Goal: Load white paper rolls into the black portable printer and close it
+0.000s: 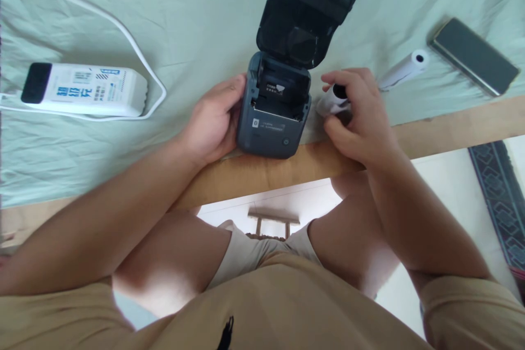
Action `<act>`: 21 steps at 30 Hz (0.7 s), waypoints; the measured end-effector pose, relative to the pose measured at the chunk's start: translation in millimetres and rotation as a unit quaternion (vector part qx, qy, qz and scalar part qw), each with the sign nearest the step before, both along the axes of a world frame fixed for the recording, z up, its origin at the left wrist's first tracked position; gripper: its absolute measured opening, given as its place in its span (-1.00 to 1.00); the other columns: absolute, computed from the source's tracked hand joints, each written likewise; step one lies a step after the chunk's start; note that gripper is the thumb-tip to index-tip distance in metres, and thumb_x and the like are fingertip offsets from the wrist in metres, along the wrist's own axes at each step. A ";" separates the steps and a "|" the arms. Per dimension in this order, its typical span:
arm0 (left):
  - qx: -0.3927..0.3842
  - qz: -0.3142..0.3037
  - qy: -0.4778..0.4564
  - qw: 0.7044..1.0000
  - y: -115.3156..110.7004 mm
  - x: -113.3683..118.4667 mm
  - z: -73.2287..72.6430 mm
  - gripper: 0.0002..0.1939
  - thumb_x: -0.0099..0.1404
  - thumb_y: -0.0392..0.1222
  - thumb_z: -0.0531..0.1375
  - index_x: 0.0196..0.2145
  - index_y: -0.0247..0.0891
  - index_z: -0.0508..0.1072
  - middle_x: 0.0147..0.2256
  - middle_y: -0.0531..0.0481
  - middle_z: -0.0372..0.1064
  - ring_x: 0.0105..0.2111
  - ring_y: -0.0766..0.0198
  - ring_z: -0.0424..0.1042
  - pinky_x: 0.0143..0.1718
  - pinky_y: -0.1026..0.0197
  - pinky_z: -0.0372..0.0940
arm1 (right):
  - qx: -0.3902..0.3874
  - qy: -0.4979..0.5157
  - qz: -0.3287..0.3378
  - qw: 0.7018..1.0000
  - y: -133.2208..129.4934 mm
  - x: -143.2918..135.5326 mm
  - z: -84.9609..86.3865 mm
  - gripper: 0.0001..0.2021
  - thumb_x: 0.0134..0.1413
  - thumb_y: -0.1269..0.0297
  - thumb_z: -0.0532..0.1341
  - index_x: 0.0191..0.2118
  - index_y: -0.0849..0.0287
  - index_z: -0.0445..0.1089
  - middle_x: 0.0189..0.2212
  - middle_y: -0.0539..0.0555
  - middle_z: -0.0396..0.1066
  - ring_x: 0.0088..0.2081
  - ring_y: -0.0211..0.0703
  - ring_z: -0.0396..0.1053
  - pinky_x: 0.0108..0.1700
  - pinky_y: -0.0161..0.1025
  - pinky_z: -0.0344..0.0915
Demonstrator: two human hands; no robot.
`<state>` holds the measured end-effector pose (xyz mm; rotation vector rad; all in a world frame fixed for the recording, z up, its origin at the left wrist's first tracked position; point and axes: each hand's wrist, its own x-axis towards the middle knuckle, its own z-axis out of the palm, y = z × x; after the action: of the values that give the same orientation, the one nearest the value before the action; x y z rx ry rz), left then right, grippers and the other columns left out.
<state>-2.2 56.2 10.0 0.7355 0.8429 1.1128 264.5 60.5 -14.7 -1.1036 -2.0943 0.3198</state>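
A dark grey portable label printer [270,126] lies near the table's front edge with its black lid [305,8] swung up and back. The paper bay is exposed, and a small white scrap shows inside it. My left hand [215,120] grips the printer's left side, thumb along its edge. To the right of the printer, my right hand [359,112] curls round a white paper roll [327,103] with a dark core, thumb and fingers on either side. Part of that roll is hidden by the fingers. Another white roll [405,69] lies just beyond this hand.
At far right rests a dark phone-like slab [476,54]. A white power strip [94,90] with blue print sits at left, and a white cable [118,22] loops around it. Pale green cloth [197,22] covers the table up to its wooden edge [262,172].
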 end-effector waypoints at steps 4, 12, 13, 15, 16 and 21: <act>-0.005 0.003 0.014 1.000 -0.6 -0.2 1.2 -0.68 0.45 0.12 0.40 -0.33 -0.14 0.57 -0.30 0.00 0.63 0.10 -0.09 0.60 0.01 0.04 0.51 | 0.005 -0.006 -0.009 1.000 2.3 -0.1 -6.1 -0.46 0.26 0.25 0.33 0.33 -0.15 0.41 -0.07 0.15 0.44 0.06 0.17 0.51 0.13 0.19 0.60; -0.067 0.014 0.013 0.998 -2.3 8.1 11.8 -0.51 0.61 0.20 0.16 -0.27 -0.24 0.59 -0.28 -0.08 0.62 0.13 -0.15 0.63 0.10 -0.08 0.56 | 0.125 0.172 -0.036 0.976 5.7 -18.9 11.0 -0.51 0.29 -0.07 0.33 0.26 -0.20 0.32 0.07 0.09 0.38 0.03 0.03 0.51 -0.19 -0.07 0.53; -0.062 0.010 0.019 0.998 -3.1 8.1 12.5 -0.51 0.61 0.20 0.16 -0.27 -0.25 0.60 -0.29 -0.09 0.61 0.11 -0.14 0.65 0.09 -0.08 0.57 | 0.137 0.179 -0.029 0.974 3.0 -25.7 16.7 -0.57 0.28 -0.04 0.33 0.20 -0.18 0.34 0.05 0.08 0.41 0.00 0.00 0.52 -0.21 -0.08 0.51; -0.037 -0.001 0.027 0.999 -4.8 6.7 12.4 -0.57 0.59 0.15 0.22 -0.26 -0.25 0.61 -0.29 -0.09 0.61 0.04 -0.11 0.67 0.05 -0.07 0.58 | 0.147 0.158 -0.019 0.976 -3.0 -40.1 26.3 -0.69 0.28 0.05 0.32 0.08 -0.12 0.36 0.00 0.05 0.49 -0.05 -0.01 0.56 -0.16 -0.04 0.53; -0.023 -0.005 0.026 0.999 -5.4 5.5 11.8 -0.60 0.57 0.12 0.26 -0.26 -0.25 0.60 -0.29 -0.08 0.61 0.00 -0.09 0.68 0.02 -0.06 0.58 | 0.142 0.132 -0.026 0.981 -5.4 -46.8 29.7 -0.75 0.29 0.09 0.31 0.03 -0.10 0.37 -0.02 0.04 0.54 -0.07 0.00 0.57 -0.12 -0.01 0.54; -0.036 -0.024 0.008 0.999 -5.8 1.0 9.5 -0.60 0.53 0.21 0.31 -0.14 -0.23 0.58 -0.19 -0.07 0.66 0.13 -0.13 0.65 0.14 -0.08 0.56 | 0.098 0.023 -0.059 0.993 -3.0 -64.1 28.9 -0.88 0.28 0.24 0.30 -0.09 -0.12 0.43 -0.02 -0.01 0.69 0.00 0.05 0.66 0.00 0.06 0.58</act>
<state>-1.2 50.4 19.5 0.7016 0.8697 1.0299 200.5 57.5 14.2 -1.0848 -1.9641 0.0791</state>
